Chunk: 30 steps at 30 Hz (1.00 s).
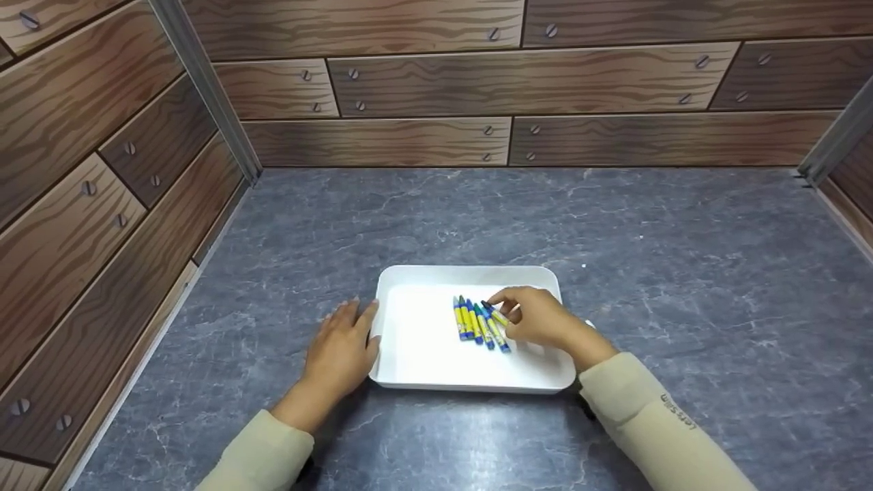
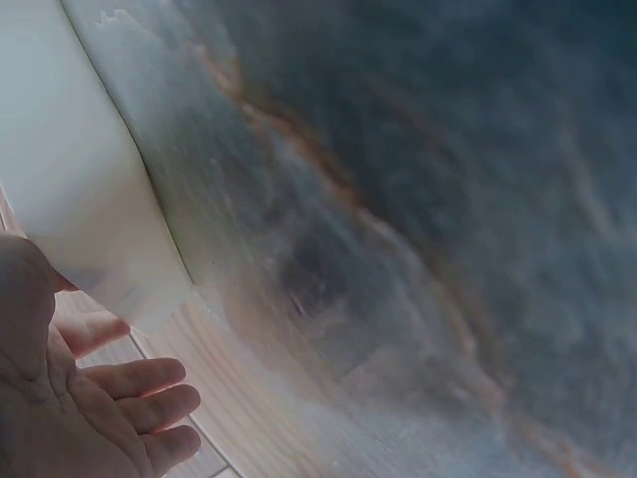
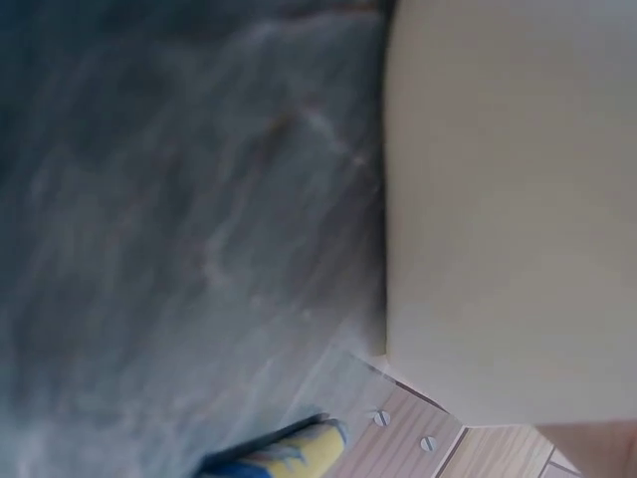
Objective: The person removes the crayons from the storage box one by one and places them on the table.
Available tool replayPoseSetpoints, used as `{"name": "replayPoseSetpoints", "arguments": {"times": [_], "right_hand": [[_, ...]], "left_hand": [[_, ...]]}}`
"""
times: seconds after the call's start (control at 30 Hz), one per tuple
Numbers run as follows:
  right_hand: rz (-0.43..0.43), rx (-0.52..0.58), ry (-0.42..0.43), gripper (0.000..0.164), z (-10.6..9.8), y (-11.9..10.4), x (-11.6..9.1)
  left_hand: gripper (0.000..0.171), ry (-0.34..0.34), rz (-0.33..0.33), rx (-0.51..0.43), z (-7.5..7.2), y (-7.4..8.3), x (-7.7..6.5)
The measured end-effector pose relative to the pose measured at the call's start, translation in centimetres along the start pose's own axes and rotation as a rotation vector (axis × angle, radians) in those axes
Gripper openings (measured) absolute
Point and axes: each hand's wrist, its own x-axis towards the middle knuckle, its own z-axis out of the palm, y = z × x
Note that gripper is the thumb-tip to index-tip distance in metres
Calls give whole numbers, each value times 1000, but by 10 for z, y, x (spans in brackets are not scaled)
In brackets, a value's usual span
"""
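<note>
A white tray (image 1: 423, 368) lies on the dark marbled table. Inside it several yellow crayons (image 1: 470, 320) with blue and green ends lie side by side in a loose row, slanting more toward the right. At the right end of this row, my right hand (image 1: 542, 319) reaches over the tray's right side and pinches a dark-tipped crayon (image 1: 500, 318) between thumb and fingers. My left hand (image 1: 337, 351) rests at the tray's left wall, thumb and index finger by the rim. In the left wrist view its fingers (image 2: 149, 408) are extended beside the tray wall (image 2: 90, 169).
Outside the tray's right wall (image 3: 508, 219), a yellow and blue crayon (image 3: 299, 453) shows low in the right wrist view, on the table side. Wood-patterned panels (image 1: 423, 82) enclose the table at the back, left and right.
</note>
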Motion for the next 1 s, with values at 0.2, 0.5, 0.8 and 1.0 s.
{"name": "replayPoseSetpoints", "arguments": {"times": [0.2,0.5,0.8,1.0], "right_hand": [[-74,73,47,49,-7,-1,-9],[-99,150,89,47,-23,-1,-21],[-87,163,138,43,-38,8,-35],[-48,187,156,45,-50,21,-50]], "left_hand": [[53,12,13,-11,0,1,-1],[53,16,19,-2,1,2,0],[52,3,10,5,1,1,0],[52,1,11,1,0,0,0]]}}
